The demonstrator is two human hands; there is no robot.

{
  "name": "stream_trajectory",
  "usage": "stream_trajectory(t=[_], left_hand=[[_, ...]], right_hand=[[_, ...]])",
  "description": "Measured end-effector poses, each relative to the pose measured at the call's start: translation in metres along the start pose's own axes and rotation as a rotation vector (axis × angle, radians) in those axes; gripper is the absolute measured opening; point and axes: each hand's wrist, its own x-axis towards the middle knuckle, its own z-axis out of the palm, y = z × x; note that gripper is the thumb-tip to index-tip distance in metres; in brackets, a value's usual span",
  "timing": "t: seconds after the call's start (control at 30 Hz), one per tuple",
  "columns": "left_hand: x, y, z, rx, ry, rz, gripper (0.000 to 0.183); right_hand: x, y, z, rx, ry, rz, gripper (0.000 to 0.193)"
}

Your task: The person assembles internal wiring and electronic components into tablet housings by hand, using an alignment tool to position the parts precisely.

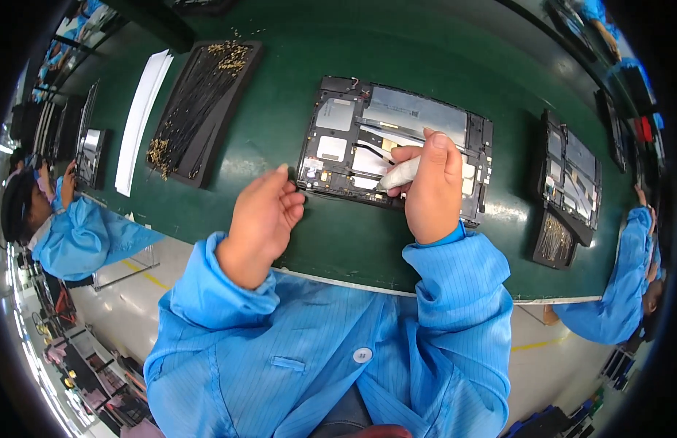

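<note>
An opened tablet point(419, 109) lies on the green table in front of me, its battery, metal shields and flat ribbon cables exposed. My left hand point(262, 215) is at its near left corner, fingers curled inward; whether they pinch anything small is hidden. Over the near middle of the tablet is my right hand point(433, 190), its fingers drawn together close above the circuit parts. A white wrapping point(401, 174) covers one of its fingers. I cannot make out what, if anything, sits between those fingertips.
A black tray point(195, 164) of thin black cables with gold ends stands left, beside white strips point(140, 124). At right, another opened tablet point(572, 171) rests partly over a small tray of cables point(551, 237). Blue-clothed co-workers point(90, 237) sit on both sides.
</note>
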Motion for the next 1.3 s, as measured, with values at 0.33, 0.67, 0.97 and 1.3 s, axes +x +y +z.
stream_trajectory(t=[0.33,0.67,0.97,1.3], left_hand=[[-0.045,-0.008,-0.017,0.473,-0.237,0.042,0.025],[-0.017,-0.010,0.006,0.542,-0.319,-0.093,0.029],[-0.012,-0.011,0.004,0.529,-0.263,-0.056,0.027],[-0.014,-0.013,0.000,0.451,-0.332,-0.009,0.031]], right_hand=[[0.001,0.002,-0.005,0.040,-0.044,-0.004,0.045],[0.002,-0.002,0.001,0.025,-0.022,0.040,0.041],[0.044,0.006,0.035,-1.155,-0.709,-0.084,0.031],[0.008,-0.023,-0.067,-0.444,-0.073,-0.027,0.025]])
